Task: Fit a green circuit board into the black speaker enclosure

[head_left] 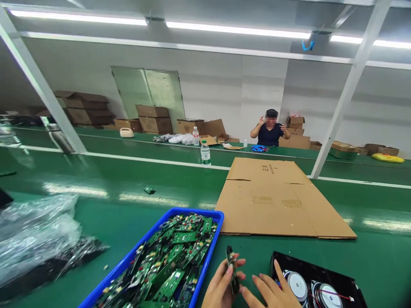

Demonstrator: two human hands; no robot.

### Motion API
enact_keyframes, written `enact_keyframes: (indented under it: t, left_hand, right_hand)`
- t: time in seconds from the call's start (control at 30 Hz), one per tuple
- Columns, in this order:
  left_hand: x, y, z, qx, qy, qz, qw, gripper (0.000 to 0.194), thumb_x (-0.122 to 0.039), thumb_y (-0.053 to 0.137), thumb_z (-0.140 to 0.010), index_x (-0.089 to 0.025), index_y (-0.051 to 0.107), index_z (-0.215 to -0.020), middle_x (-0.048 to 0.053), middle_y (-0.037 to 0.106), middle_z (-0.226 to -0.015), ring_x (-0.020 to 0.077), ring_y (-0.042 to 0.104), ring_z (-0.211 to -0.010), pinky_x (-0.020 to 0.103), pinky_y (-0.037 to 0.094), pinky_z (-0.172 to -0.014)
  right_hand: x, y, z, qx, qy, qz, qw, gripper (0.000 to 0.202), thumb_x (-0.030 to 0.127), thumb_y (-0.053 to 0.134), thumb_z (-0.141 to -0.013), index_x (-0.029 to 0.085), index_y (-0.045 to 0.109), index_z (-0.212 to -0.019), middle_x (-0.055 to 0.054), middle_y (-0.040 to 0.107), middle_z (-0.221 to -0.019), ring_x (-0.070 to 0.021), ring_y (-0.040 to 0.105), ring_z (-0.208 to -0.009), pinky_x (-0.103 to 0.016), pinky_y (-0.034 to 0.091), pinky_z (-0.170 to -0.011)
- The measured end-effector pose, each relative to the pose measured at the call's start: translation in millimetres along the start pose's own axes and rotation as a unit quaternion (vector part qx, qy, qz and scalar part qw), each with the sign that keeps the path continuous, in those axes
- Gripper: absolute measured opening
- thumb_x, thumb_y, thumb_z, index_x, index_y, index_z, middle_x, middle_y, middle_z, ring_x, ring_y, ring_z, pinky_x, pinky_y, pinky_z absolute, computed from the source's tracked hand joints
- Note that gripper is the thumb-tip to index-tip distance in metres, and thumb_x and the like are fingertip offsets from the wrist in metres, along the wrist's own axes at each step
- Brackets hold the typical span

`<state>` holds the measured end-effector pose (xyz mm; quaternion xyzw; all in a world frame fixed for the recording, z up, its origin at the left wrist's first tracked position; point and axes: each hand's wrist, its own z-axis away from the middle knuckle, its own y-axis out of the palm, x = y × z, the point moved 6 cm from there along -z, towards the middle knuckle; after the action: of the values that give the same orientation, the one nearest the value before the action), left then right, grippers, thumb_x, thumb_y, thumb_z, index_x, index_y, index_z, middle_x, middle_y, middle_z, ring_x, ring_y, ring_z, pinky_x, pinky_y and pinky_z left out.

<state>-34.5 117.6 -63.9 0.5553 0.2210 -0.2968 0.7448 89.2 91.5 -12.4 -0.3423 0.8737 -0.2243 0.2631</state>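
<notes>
My left hand (pixel 218 288) is closed around a narrow green circuit board (pixel 233 273), held on edge between thumb and fingers. Fingers spread, my right hand (pixel 272 294) is just to the right of that board, partly over the left side of a black case (pixel 316 271). Inside the case sit two round speakers, one a white disc (pixel 297 285) and the other a white disc (pixel 330 296), with a thin red and black wire across them. Left of my hands a blue tray (pixel 197 211) holds a heap of green circuit boards (pixel 184 237).
A flat cardboard sheet (pixel 272 201) lies beyond the tray. Clear plastic bags (pixel 38 231) are at the left. One loose circuit board (pixel 149 190) and a water bottle (pixel 205 154) stand farther back. A person (pixel 270 133) sits across, behind blue items (pixel 259 148). A metal post (pixel 348 94) rises at right.
</notes>
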Motion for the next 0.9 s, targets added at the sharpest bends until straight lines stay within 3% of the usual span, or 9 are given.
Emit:
enact_keyframes:
  t: [0.1,0.17,0.23,0.33,0.47,0.63,0.73,0.9]
  left_hand:
    - [0,0.9,2,-0.007,0.014,-0.004,1.0,0.045,-0.043,0.081,-0.058,-0.02,0.069,-0.096,0.007,0.069,-0.086,0.0217,0.062,-0.085,0.03,0.047,-0.072]
    - [-1,2.0,3,-0.009,0.02,-0.011,1.0,0.049,-0.044,0.083,-0.055,-0.019,0.07,-0.095,0.008,0.07,-0.083,0.0237,0.06,-0.089,0.031,0.046,-0.076]
    - [0,5.9,6,0.002,0.009,-0.028,1.0,0.05,-0.045,0.082,-0.056,-0.019,0.069,-0.098,0.01,0.071,-0.09,0.0231,0.059,-0.091,0.03,0.044,-0.076]
    - [-2,15.6,15,0.014,0.011,-0.048,0.999,0.047,-0.041,0.079,-0.063,-0.019,0.066,-0.102,0.01,0.072,-0.097,0.0177,0.059,-0.082,0.024,0.042,-0.069]
    - [-12,27.0,29,-0.019,0.07,-0.038,0.997,0.039,-0.031,0.081,-0.062,-0.02,0.061,-0.094,0.007,0.071,-0.101,0.0076,0.054,-0.058,0.019,0.039,-0.056]
    - [-19,35.8,39,-0.041,0.081,-0.031,0.995,0.04,-0.025,0.084,-0.057,-0.022,0.055,-0.084,0.006,0.072,-0.099,0.0167,0.067,-0.071,0.026,0.047,-0.067]
    - [-16,35.3,40,-0.028,0.065,0.0,0.998,0.038,-0.031,0.084,-0.057,-0.023,0.055,-0.081,0.003,0.073,-0.084,0.0224,0.068,-0.087,0.029,0.048,-0.076]
    - [-6,32.6,39,0.002,0.022,0.075,0.997,0.021,-0.036,0.074,-0.071,-0.023,0.059,-0.078,0.001,0.071,-0.072,0.0209,0.066,-0.095,0.028,0.047,-0.08]
  right_hand:
    - [0,6,-3,0.068,-0.001,-0.043,0.997,0.018,0.021,0.039,-0.093,0.022,0.056,-0.087,0.005,0.049,-0.051,-0.0103,0.047,-0.044,-0.024,0.05,-0.063]
    - [-7,3,-5,0.123,0.015,-0.101,0.987,0.026,0.021,0.032,-0.094,0.021,0.054,-0.08,0.003,0.048,-0.053,-0.0112,0.047,-0.044,-0.019,0.044,-0.047]
    - [-18,-4,-10,0.145,0.064,-0.191,0.969,0.028,0.019,0.028,-0.095,0.02,0.053,-0.083,0.0,0.054,-0.065,-0.0109,0.054,-0.053,-0.017,0.044,-0.047]
    - [-37,-18,-22,0.119,0.164,-0.305,0.93,0.021,0.015,0.033,-0.094,0.019,0.053,-0.098,-0.004,0.058,-0.082,-0.01,0.059,-0.07,-0.016,0.05,-0.063]
    - [-42,-31,-33,0.089,0.209,-0.35,0.909,0.016,0.014,0.043,-0.091,0.021,0.056,-0.098,-0.003,0.057,-0.08,-0.009,0.057,-0.065,-0.015,0.049,-0.058]
    - [-39,-41,-36,0.011,0.239,-0.432,0.869,0.026,0.012,0.047,-0.091,0.024,0.05,-0.114,0.0,0.062,-0.08,-0.0071,0.06,-0.061,-0.013,0.052,-0.059]
    - [-33,-40,-40,0.022,0.201,-0.425,0.882,0.021,0.008,0.05,-0.088,0.021,0.054,-0.103,-0.001,0.062,-0.081,-0.007,0.061,-0.061,-0.012,0.051,-0.056]
    - [-25,-25,-38,0.06,0.2,-0.348,0.914,0.015,0.011,0.042,-0.092,0.016,0.056,-0.096,-0.005,0.061,-0.08,-0.0096,0.06,-0.071,-0.016,0.052,-0.065]
